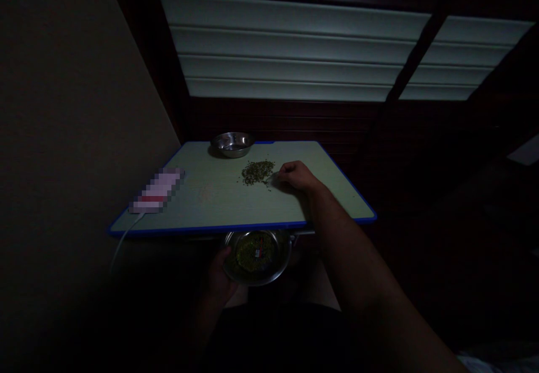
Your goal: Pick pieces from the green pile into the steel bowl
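Observation:
Small dark green beans [255, 172] lie in a loose pile on the pale tabletop [219, 204]. My right hand [298, 175] is at the pile's right side, its fingers closed. A small greyish thing [273, 179], too dim to name, sticks out from those fingers and reaches the edge of the pile. Below the table's front edge, my left hand [223, 272] grips the left rim of a metal bowl [275, 274]. Green beans [248, 252] show inside this bowl, with a small white and red patch [258, 253] among them.
A second metal bowl [233, 147] stands at the table's back edge. At the left lies a blurred-out phone-shaped thing [158, 190] with a white cable [124, 238] hanging off the edge. A slatted panel [286, 47] rises behind the table, a wall [84, 109] on the left.

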Demonstrator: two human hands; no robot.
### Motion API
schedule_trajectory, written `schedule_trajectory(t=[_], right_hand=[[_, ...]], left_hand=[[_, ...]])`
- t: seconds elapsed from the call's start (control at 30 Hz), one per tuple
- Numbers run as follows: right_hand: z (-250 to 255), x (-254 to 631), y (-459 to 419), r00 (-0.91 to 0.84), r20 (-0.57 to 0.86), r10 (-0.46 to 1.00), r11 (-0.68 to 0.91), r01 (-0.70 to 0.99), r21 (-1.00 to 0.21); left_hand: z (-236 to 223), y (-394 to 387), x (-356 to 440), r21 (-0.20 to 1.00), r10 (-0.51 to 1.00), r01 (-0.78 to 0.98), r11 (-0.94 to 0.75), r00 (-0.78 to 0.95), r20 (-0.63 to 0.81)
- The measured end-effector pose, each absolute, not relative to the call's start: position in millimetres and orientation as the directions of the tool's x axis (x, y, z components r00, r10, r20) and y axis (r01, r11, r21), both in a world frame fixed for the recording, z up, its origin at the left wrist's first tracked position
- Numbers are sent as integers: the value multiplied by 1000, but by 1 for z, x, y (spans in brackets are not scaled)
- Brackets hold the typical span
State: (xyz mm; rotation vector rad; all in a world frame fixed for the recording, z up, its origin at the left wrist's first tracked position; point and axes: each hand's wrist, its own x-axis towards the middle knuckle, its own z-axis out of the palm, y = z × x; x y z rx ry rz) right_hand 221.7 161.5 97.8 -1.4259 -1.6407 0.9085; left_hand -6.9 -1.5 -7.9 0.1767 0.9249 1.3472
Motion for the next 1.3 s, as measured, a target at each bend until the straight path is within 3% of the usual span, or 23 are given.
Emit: schedule_trajectory(t=[0.27, 0.6, 0.8, 1.3], right_hand=[[98, 220, 161, -76, 93, 993, 118, 462, -879], [98, 220, 164, 96, 191, 977, 99, 591, -800], [93, 219, 167, 37, 216, 976, 166, 519, -839], [98, 217, 161, -24, 143, 989, 139, 448, -883]], left_hand=[[-5, -1, -5, 584, 871, -769, 262, -72, -486], [-5, -2, -6, 599, 861, -751, 277, -83, -502], [-6, -2, -6, 585, 887, -769, 258, -52, -459], [-8, -1, -7, 609, 862, -736, 294, -72, -502]])
